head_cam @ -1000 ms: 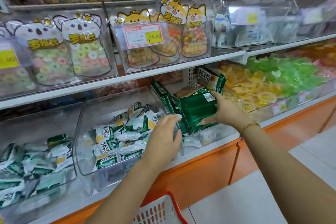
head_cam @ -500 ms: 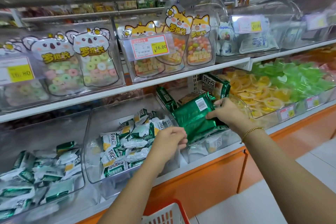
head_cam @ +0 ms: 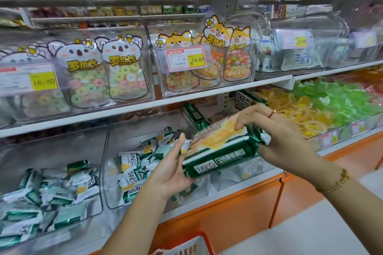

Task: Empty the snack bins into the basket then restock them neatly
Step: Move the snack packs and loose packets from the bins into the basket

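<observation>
Lower shelf (head_cam: 238, 186) runs across, with a clear bin (head_cam: 128, 130) of small packets at its front edge. The basket (head_cam: 199, 234) pokes in at the bottom of view, under the left forearm. The pack (head_cam: 219, 149), long and green, is in the air over the shelf's front edge, long axis along the shelf and left end lower. Right hand (head_cam: 286, 143) grips the right end, fingers curled over the top. Left hand (head_cam: 172, 170) is flat and wide, palm cupping the left end. The basket lies straight down and toward the body, the left hand nearer it. I can't tell whether the pack goes in the basket or the bin.
</observation>
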